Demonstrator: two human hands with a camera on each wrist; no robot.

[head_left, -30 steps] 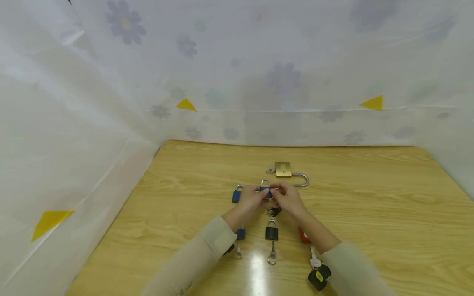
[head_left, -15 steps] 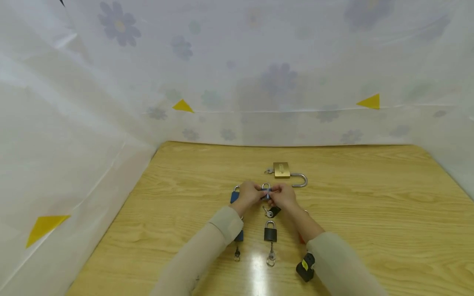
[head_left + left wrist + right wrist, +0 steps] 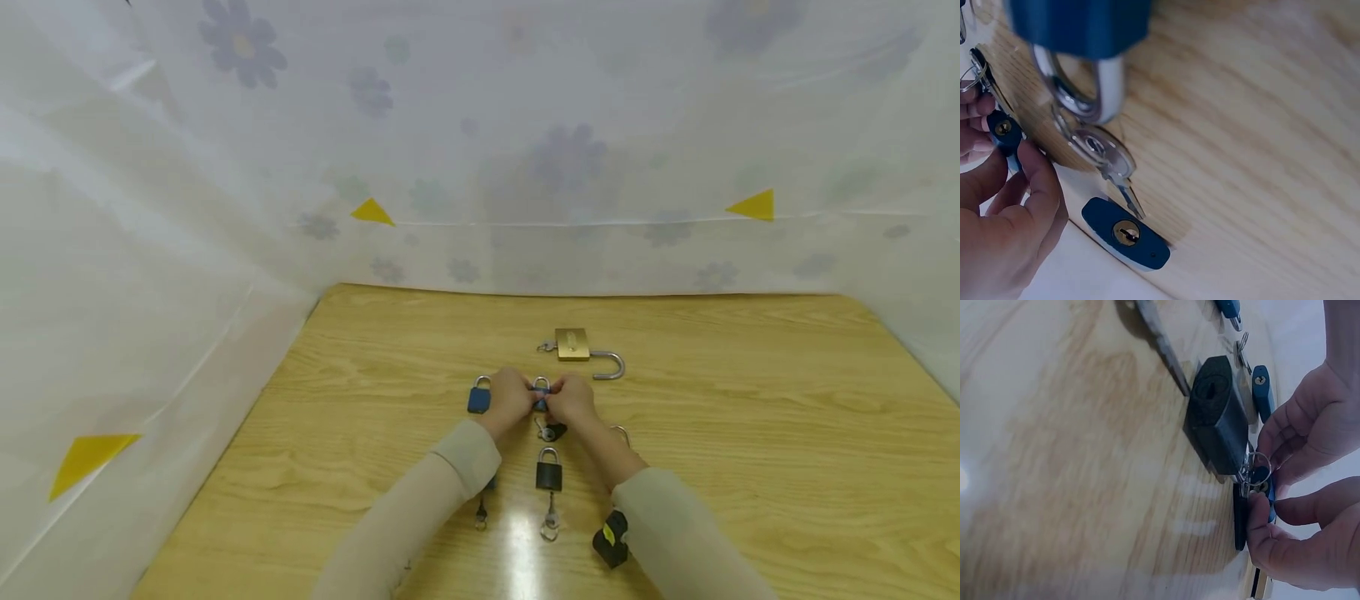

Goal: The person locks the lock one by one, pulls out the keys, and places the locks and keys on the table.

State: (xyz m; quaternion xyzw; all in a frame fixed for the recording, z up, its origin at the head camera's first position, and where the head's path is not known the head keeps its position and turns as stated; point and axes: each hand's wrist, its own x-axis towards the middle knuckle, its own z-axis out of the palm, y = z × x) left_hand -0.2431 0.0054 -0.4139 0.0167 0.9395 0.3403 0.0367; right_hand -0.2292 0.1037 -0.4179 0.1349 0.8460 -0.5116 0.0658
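In the head view a small blue padlock (image 3: 541, 398) with a closed silver shackle is between both hands, low over the table or on it; I cannot tell which. My left hand (image 3: 513, 395) pinches its left side, and my right hand (image 3: 572, 400) pinches the right side. The left wrist view shows the padlock's keyhole face (image 3: 1004, 128) between the fingertips. Close beneath my fingers lies a key on a ring with a black tag (image 3: 555, 432). Another blue padlock (image 3: 478, 399) stands just left of my left hand. Nearer me lies a black padlock (image 3: 549, 476).
A large brass padlock (image 3: 572, 344) with its shackle swung out lies behind the hands, its key at its left. Loose keys (image 3: 551, 521) lie in front of the black padlock. A black-headed key (image 3: 611, 540) is by the right sleeve. Pale flowered sheeting (image 3: 480, 258) encloses the wooden table (image 3: 750, 375).
Both hands have moved slightly down and toward me with the blue padlock. My right forearm has shifted left, partly covering the black-headed key and hiding the red padlock.
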